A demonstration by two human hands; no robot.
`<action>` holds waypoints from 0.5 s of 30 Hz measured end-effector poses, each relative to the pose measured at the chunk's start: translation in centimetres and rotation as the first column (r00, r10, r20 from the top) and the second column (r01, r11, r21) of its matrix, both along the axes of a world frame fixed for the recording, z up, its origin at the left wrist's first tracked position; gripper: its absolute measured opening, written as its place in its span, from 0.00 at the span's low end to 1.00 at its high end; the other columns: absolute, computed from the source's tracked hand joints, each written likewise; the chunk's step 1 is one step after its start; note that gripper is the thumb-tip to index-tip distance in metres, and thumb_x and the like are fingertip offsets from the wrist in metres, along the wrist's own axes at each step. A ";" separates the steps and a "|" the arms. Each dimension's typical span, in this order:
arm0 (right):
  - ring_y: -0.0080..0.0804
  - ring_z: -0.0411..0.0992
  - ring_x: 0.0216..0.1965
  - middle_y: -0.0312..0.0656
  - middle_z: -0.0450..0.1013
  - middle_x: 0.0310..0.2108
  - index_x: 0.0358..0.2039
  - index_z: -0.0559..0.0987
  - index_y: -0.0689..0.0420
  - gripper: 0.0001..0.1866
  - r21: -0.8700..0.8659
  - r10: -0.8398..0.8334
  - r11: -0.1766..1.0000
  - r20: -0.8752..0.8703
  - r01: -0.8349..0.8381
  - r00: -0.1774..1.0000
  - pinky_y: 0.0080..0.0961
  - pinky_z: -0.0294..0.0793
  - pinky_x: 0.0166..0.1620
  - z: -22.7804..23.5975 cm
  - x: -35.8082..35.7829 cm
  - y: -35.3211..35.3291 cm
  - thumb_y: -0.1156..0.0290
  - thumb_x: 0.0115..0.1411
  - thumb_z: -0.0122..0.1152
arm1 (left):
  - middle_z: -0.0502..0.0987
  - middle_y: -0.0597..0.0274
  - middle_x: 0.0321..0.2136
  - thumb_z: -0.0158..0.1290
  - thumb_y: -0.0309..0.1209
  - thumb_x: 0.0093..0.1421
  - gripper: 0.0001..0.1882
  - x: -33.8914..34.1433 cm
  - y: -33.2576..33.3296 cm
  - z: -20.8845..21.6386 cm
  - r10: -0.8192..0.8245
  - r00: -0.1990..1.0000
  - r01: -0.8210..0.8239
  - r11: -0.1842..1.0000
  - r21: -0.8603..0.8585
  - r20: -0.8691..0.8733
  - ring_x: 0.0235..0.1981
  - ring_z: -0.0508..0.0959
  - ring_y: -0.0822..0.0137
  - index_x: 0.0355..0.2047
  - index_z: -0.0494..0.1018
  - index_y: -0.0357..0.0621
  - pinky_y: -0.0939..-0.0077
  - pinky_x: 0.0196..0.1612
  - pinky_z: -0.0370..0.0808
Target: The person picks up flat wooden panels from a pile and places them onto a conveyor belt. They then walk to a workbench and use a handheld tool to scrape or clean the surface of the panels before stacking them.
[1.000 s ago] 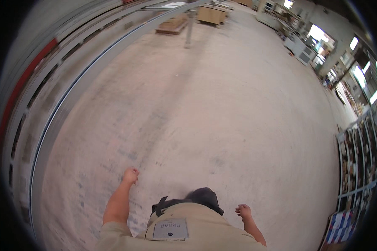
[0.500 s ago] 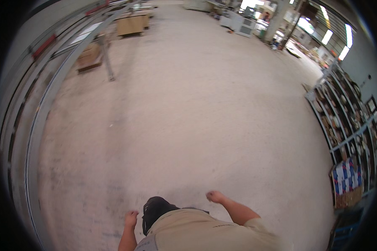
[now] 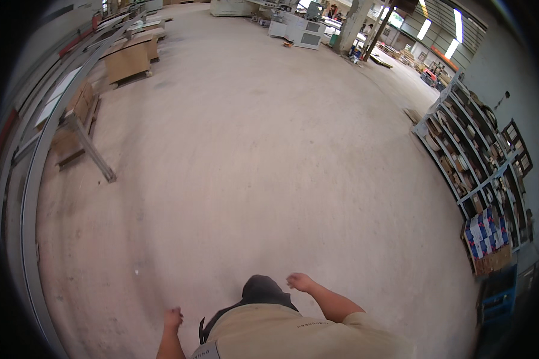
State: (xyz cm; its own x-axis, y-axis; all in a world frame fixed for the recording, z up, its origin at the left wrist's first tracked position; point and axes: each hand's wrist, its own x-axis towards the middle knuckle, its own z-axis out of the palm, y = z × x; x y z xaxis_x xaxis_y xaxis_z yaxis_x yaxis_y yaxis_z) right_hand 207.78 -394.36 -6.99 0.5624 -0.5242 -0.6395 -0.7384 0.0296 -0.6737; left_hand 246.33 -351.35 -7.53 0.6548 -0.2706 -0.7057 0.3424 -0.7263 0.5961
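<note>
Hanging low over the pale floor (image 3: 251,197), the left hand (image 3: 173,318) is staying clear of the beige shirt (image 3: 269,329), a little to its left; its fingers are showing too small and soft, so I cannot tell how far they are closing. The right hand (image 3: 300,282) is hovering just beside the dark trouser leg (image 3: 262,289), its thumb and fingers standing apart in a loose bend. The trouser leg is poking out past the shirt, between the two hands. Along the left, a long metal rail (image 3: 31,197) is running into the distance, and beyond it a brown stack (image 3: 127,63) is standing. On the right, a shelf rack (image 3: 488,180) is holding many small pieces, while a blue-and-white box (image 3: 486,233) is resting near its closer end.
</note>
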 end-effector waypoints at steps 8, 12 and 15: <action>0.34 0.80 0.33 0.42 0.79 0.37 0.38 0.79 0.58 0.11 0.177 0.393 0.919 -0.503 -0.353 0.770 0.35 0.78 0.31 -9.2 10.1 -20.7 0.64 0.63 0.55 | 0.72 0.56 0.12 0.43 0.40 0.68 0.26 26.9 -30.5 2.4 0.091 0.987 -0.052 0.960 -0.276 0.131 0.12 0.71 0.66 0.19 0.73 0.34 0.70 0.18 0.69; 0.36 0.79 0.35 0.44 0.78 0.35 0.34 0.80 0.58 0.12 -0.125 0.207 0.961 -0.257 -0.245 0.944 0.38 0.78 0.38 -8.8 26.6 -35.3 0.63 0.62 0.54 | 0.76 0.49 0.16 0.44 0.30 0.66 0.12 35.3 -40.0 4.2 0.051 0.998 -0.061 0.973 -0.221 -0.048 0.13 0.77 0.61 0.30 0.72 0.34 0.69 0.16 0.73; 0.38 0.78 0.35 0.48 0.79 0.35 0.38 0.80 0.58 0.17 -0.252 0.239 0.926 -0.179 -0.280 0.954 0.33 0.77 0.42 -1.8 46.6 -45.8 0.57 0.62 0.52 | 0.76 0.50 0.15 0.47 0.27 0.63 0.08 41.8 -43.1 8.7 0.179 0.984 -0.180 0.969 -0.170 -0.019 0.12 0.76 0.62 0.31 0.72 0.35 0.71 0.14 0.72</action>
